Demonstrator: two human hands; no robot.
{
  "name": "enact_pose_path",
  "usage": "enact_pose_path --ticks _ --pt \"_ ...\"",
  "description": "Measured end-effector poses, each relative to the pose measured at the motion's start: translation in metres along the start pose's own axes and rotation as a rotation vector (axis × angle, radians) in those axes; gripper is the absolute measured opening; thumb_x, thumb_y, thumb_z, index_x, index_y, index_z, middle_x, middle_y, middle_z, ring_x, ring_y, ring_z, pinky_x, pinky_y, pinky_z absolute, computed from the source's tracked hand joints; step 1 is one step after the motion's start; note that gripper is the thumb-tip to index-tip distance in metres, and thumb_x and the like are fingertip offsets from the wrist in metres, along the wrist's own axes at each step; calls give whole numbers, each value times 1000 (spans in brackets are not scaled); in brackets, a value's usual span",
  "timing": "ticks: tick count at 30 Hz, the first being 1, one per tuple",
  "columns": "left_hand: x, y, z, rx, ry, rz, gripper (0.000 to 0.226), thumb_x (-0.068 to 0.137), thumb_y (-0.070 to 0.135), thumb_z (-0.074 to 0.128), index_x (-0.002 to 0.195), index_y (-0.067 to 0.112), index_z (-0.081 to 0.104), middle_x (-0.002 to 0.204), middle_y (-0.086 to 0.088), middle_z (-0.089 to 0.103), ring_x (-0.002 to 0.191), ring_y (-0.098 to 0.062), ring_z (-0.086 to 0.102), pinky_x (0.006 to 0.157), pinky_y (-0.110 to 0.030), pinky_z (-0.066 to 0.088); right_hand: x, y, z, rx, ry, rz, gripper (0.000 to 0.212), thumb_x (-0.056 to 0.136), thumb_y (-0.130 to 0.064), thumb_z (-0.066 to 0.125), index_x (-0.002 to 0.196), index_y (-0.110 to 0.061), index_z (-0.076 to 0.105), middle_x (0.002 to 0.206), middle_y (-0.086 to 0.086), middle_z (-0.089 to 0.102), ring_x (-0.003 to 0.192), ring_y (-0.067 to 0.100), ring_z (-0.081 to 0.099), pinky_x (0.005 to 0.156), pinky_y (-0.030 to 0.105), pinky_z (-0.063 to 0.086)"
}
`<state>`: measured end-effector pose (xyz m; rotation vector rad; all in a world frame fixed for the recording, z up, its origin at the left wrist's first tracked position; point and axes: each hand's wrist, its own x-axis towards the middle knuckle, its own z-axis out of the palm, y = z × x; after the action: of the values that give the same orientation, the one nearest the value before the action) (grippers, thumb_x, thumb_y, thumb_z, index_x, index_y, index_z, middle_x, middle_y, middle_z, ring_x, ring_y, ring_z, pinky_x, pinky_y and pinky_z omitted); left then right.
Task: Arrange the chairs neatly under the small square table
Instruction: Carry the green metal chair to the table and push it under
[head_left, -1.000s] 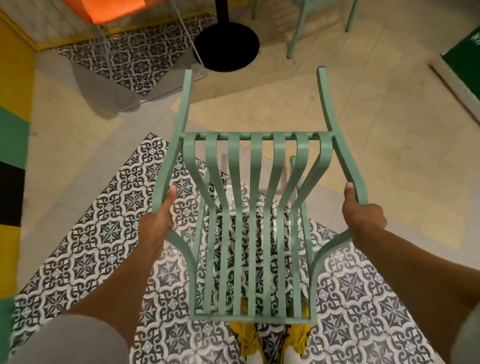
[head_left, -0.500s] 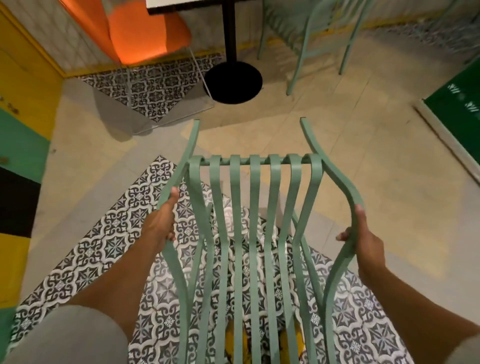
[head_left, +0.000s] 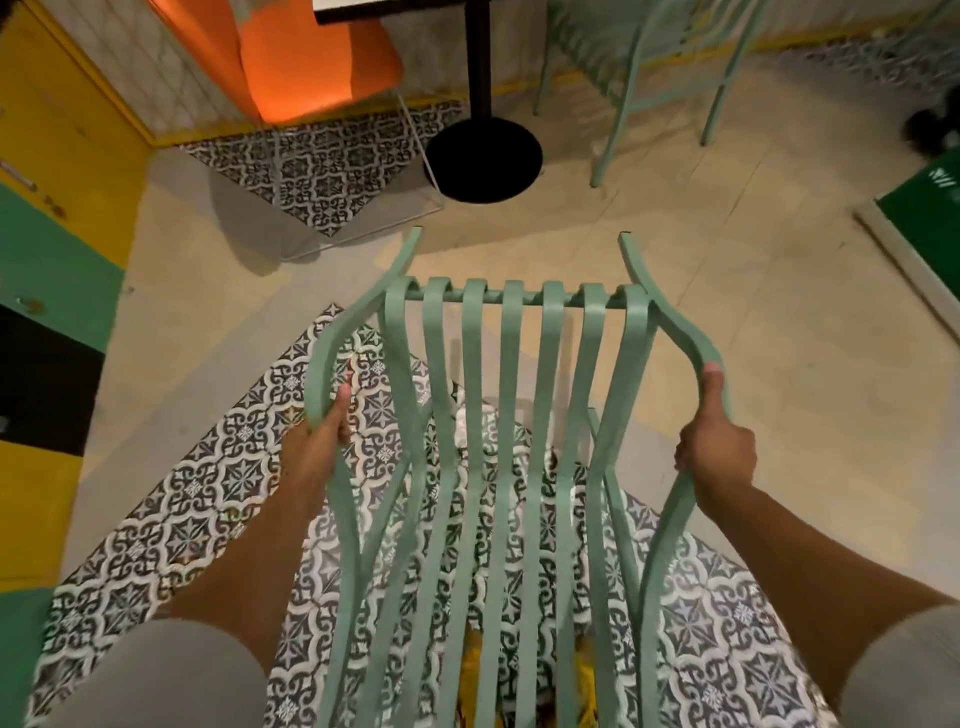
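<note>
So, head view: left hand (head_left: 318, 448) and right hand (head_left: 716, 453) both clamped, fingers wrapped, on the side rails of the mint slatted chair (head_left: 511, 467), carried well short of the small square table (head_left: 395, 6); orange chair (head_left: 317, 57) and second mint chair (head_left: 654, 67) beside it; tucking in still to do.
</note>
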<state>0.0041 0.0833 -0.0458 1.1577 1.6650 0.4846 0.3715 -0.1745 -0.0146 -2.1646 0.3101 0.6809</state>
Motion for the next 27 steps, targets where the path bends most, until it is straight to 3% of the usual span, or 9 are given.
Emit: enact_pose_path --ticks 3,6,9,13,17,20,22,25,27 --pt "-3 -28 -4 74 -34 -18 56 89 71 69 90 15 75 93 -3 75 85 -20 67 86 -41 54 5 -19 -1 -12 12 -35 131 34 -120 33 84 -8 78 75 19 74 68 38 72 79 52 63" --pt "-7 -51 -4 169 -119 -95 67 90 73 65 94 7 77 95 -9 77 91 -27 69 94 -45 53 12 -37 -5 13 65 -30 117 38 -119 39 67 -11 72 49 8 66 48 31 64 61 41 57" --pt "-7 -68 2 239 -113 -101 62 96 70 63 86 9 73 85 -13 75 81 -29 69 86 -45 56 19 -51 -12 26 64 -16 108 45 -115 44 66 -12 68 43 4 60 37 27 56 53 35 51" --pt "-8 -69 14 308 -88 -124 65 95 71 64 80 7 67 71 -9 65 64 -26 62 61 -32 53 21 -43 -23 48 18 3 98 53 -109 47 71 -14 63 40 -1 53 48 25 55 59 37 53" --pt "-9 -82 26 359 29 -221 44 102 43 71 101 -1 68 81 -13 65 71 -29 63 72 -43 63 18 -33 -29 84 3 -47 97 55 -110 50 67 -15 67 51 3 62 53 25 60 69 41 57" --pt "-8 -80 35 414 52 -232 36 101 32 67 105 -4 67 87 -15 65 75 -29 62 81 -47 65 15 -11 -33 54 -58 -153 96 64 -111 43 52 -18 67 61 8 71 64 26 68 79 41 56" --pt "-5 -70 37 397 38 -207 33 101 28 64 105 -5 67 85 -14 63 74 -28 59 76 -44 61 9 18 -34 1 -119 -188 98 72 -108 37 66 -17 72 72 10 76 75 26 72 84 43 54" --pt "2 -49 44 419 34 -184 32 101 30 60 98 -1 65 88 -17 66 77 -30 62 85 -49 63 2 79 -31 -78 -171 -171 94 81 -101 40 109 -15 69 98 6 76 92 23 70 92 46 51" --pt "5 -40 48 408 17 -180 30 101 30 59 95 1 64 86 -15 66 75 -29 62 80 -46 62 -1 119 -31 -177 -147 -123 86 85 -93 43 116 -15 64 101 8 73 87 21 68 82 39 53"
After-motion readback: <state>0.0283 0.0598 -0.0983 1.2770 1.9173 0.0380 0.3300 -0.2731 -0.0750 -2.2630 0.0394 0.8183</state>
